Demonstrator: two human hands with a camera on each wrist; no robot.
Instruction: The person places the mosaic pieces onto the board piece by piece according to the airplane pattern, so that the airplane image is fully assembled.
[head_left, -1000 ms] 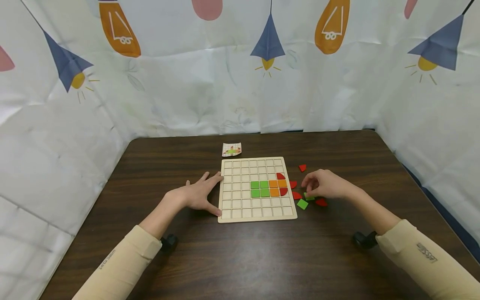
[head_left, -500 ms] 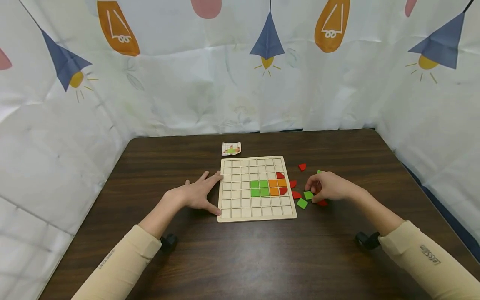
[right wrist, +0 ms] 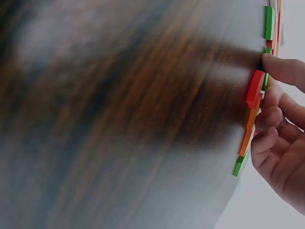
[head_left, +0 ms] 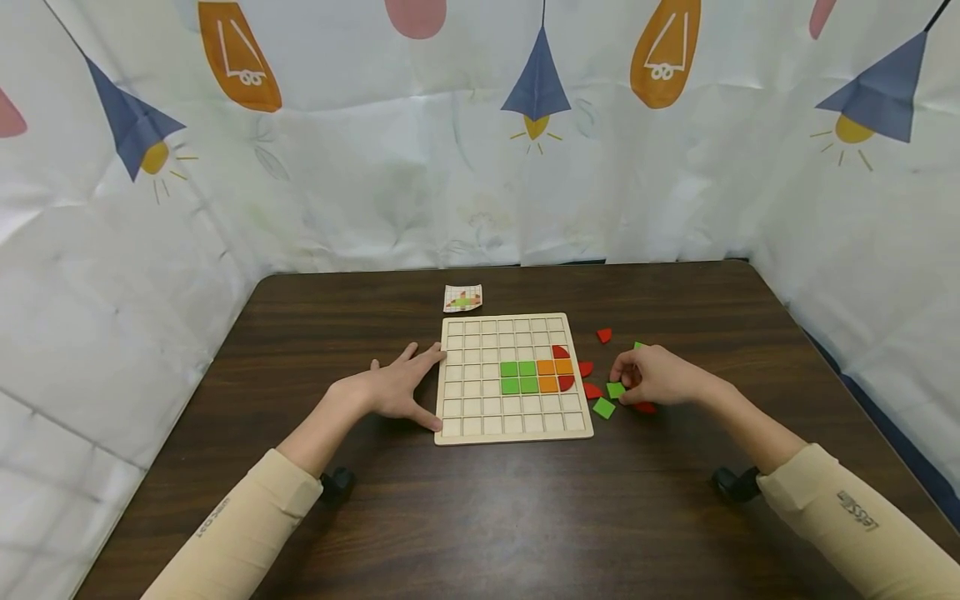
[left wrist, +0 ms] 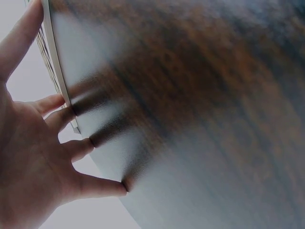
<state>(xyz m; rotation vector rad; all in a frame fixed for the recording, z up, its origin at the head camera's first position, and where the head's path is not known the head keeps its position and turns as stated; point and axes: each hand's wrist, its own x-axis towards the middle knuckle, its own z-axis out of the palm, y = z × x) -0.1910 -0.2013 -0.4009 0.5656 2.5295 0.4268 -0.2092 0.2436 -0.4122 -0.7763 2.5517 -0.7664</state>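
Note:
The left hand [head_left: 390, 390] spreads its fingers along the left edge of a wooden grid board [head_left: 471, 423], thumb and fingertips at the rim. Green square tiles [head_left: 520, 377], orange tiles [head_left: 548, 383] and red rounded tiles [head_left: 566, 382] form a block on the board's right half. Right of the board, the right hand [head_left: 660, 375] reaches palm down into loose tiles, fingers bent. A loose green square [head_left: 616, 390] shows between its thumb and index fingertip; whether they pinch it I cannot tell. In the right wrist view, a red tile [right wrist: 255, 89] and orange tiles [right wrist: 247, 138] lie by the fingers.
A small picture card [head_left: 462, 298] with a coloured pattern lies beyond the board. More loose pieces surround the right hand: a red one [head_left: 604, 335], another green square [head_left: 603, 408] and red ones [head_left: 592, 391] against the board's edge. Printed white cloth [head_left: 375, 192] hangs behind the dark table [head_left: 510, 517].
The right hand has shifted slightly to the right among the loose tiles, uncovering the green square by its fingertips and another beyond the hand. The left hand and board stay in place.

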